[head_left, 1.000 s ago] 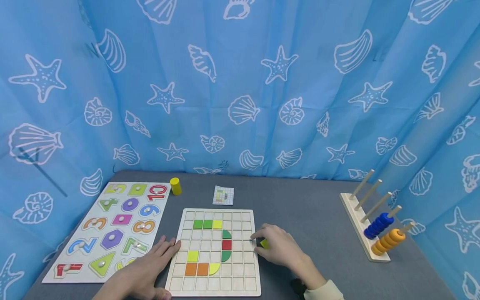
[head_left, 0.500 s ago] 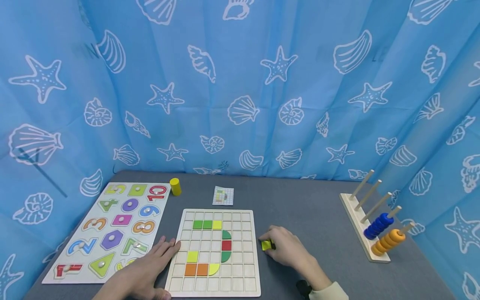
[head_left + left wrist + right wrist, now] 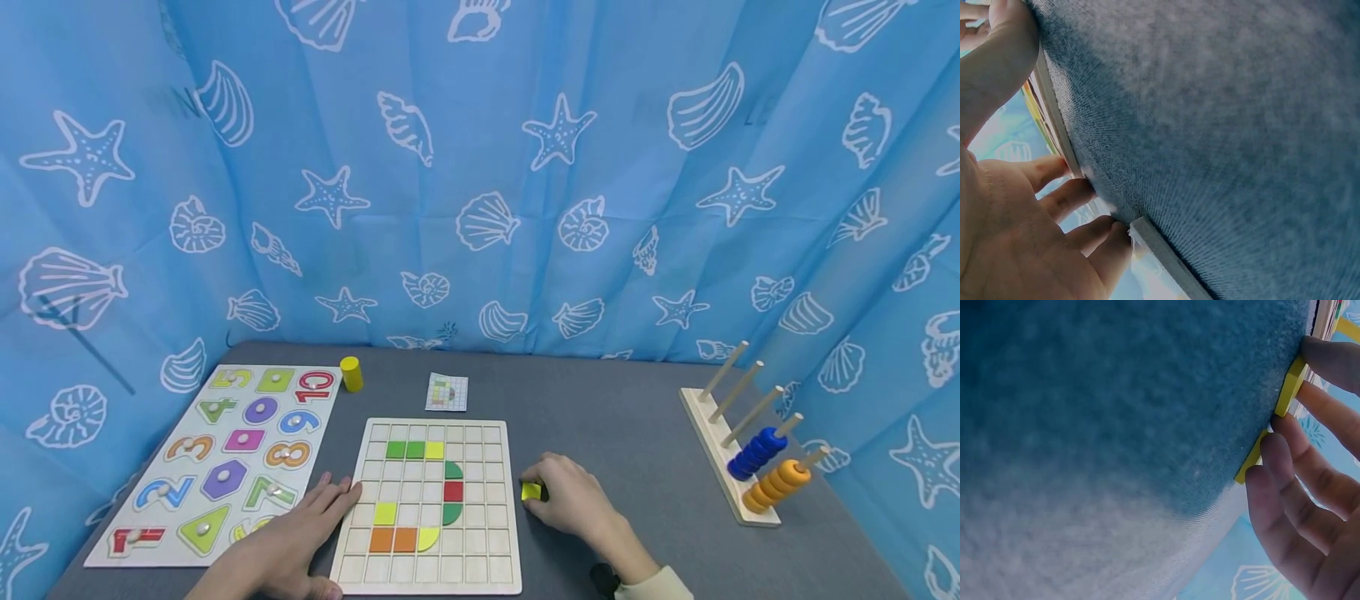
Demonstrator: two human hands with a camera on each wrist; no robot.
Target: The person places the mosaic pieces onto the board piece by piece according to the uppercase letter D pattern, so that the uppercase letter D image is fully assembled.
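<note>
A wooden grid board (image 3: 483, 569) lies on the table with several coloured tiles in its squares, among them two orange squares and a red square (image 3: 453, 491) between green rounded pieces. My left hand (image 3: 288, 533) rests at the board's left edge, fingers extended along its side. Just right of the board, my right hand (image 3: 573, 496) pinches a yellow tile (image 3: 531, 491) between thumb and index finger, low at the tabletop. In the right wrist view, that yellow tile (image 3: 1291, 387) stands tilted at the fingertips, and a second yellow tile (image 3: 1252, 459) lies by the other fingers.
A number-and-shape puzzle board (image 3: 225, 446) lies at the left, with a yellow cylinder (image 3: 351, 373) by its far corner. Behind the grid board is a small pattern card (image 3: 447, 392). A wooden peg stand (image 3: 720, 450) with blue and orange rings stands at the right.
My right hand has shifted slightly right, away from the board's edge, and the yellow tile at its fingertips shows more. My left hand stays in place.
</note>
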